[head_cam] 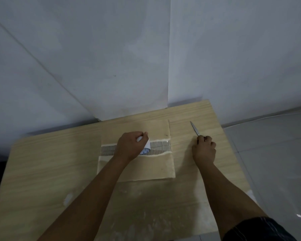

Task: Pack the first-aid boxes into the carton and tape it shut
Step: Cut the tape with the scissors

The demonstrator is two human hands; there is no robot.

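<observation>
- Nearest me is the bare front part of the table (42,180), with my two forearms reaching out across it.
- The carton (137,167) sits just beyond, flaps down, their seam running left to right across its top. A strip of clear tape (161,146) already lies along that seam, out to the carton's right edge.
- My left hand (130,145) is on the seam near the middle, fingers curled round the tape roll (145,146), which stands on the strip.
- My right hand (205,147) is off the carton, on the table to its right, fingers closed on the handles of the scissors (195,128); the blades point away from me and a little left.
- I judge the cut comes next. The tape's long axis runs sideways toward the scissors, so my right hand, the nearer one, has to travel left to the roll.
- I can't see the first-aid boxes; presumably they are inside.
- Behind everything, the wall (111,49).
</observation>
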